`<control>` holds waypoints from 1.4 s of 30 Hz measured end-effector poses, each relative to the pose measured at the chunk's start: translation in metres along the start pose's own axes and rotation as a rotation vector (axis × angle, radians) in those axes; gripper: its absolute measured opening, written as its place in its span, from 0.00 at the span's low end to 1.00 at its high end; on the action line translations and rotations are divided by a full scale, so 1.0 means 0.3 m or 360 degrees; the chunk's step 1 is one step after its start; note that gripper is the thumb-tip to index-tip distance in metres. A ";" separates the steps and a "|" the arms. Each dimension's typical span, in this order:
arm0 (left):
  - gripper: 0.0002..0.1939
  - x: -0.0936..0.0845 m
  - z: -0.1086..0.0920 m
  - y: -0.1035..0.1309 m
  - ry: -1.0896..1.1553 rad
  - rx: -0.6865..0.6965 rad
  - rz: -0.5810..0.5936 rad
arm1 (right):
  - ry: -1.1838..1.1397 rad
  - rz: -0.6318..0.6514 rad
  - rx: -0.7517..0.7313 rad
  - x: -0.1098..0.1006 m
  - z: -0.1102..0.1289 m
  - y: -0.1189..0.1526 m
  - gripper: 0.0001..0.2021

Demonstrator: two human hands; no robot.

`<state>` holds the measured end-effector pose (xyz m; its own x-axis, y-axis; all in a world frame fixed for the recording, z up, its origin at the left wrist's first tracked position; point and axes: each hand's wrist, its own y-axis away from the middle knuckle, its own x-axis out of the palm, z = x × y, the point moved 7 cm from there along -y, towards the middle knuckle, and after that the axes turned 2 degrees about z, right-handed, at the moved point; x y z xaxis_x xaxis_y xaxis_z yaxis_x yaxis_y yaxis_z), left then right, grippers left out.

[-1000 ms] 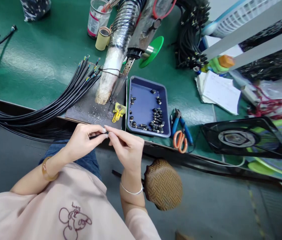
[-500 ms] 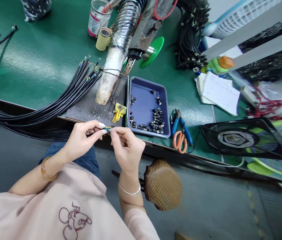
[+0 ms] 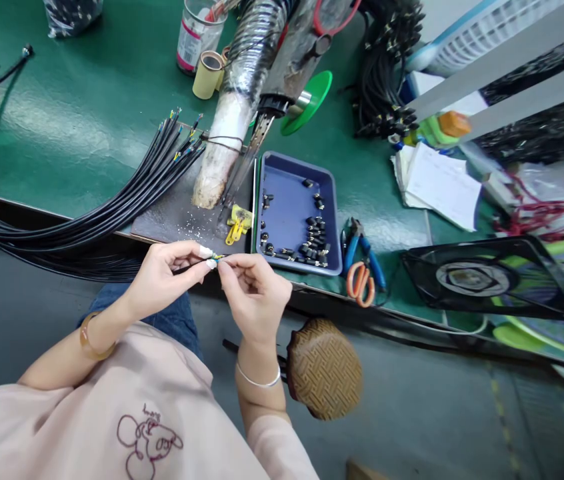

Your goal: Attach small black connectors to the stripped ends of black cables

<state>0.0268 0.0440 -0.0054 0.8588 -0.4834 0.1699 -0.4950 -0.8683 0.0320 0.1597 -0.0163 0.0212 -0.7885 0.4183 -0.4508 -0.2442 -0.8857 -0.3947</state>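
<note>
We are pinching 1 black cable (image 3: 180,271) at its coloured wires, our 2 hands, left (image 3: 166,275) and right (image 3: 256,291), closing thumb to forefinger before 1 blue tray (image 3: 296,200), just beside 1 scissors (image 3: 361,284).

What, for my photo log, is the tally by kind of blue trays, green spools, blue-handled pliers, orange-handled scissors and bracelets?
Blue tray: 1
Green spool: 1
Blue-handled pliers: 1
Orange-handled scissors: 1
Bracelets: 2 (amber bracelet, silver bracelet)
Total: 6
</note>
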 end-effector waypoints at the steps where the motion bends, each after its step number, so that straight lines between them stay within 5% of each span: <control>1: 0.09 0.003 -0.004 0.001 -0.0011 -0.0007 0.0008 | -0.0102 0.0027 0.0088 0.006 -0.013 0.000 0.05; 8: 0.07 0.004 -0.033 -0.007 -0.0003 0.0038 0.0012 | -0.0378 -0.0149 0.0349 -0.031 -0.080 -0.010 0.07; 12: 0.06 0.001 -0.024 -0.011 -0.0025 0.0068 -0.0003 | -0.0393 0.0135 0.0374 0.006 -0.082 -0.032 0.05; 22: 0.07 -0.020 0.002 -0.010 -0.0335 0.0112 -0.0151 | 0.0080 0.0067 -0.0024 0.000 -0.033 -0.028 0.04; 28: 0.07 -0.018 0.007 -0.026 -0.0340 0.0081 -0.0074 | 0.0310 0.0085 -0.0328 0.000 0.012 -0.041 0.04; 36: 0.10 -0.032 0.029 -0.082 -0.0087 -0.0110 -0.0073 | -0.0188 -0.0476 -0.0053 -0.058 -0.050 -0.010 0.08; 42: 0.11 -0.033 0.029 -0.102 -0.0076 -0.0130 -0.0053 | 0.0003 -0.0362 -0.0119 -0.017 -0.057 -0.017 0.02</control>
<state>0.0344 0.0745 -0.0166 0.8794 -0.4607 0.1205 -0.4734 -0.8730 0.1175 0.1747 -0.0105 0.0118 -0.7170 0.6058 -0.3448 -0.3729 -0.7513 -0.5446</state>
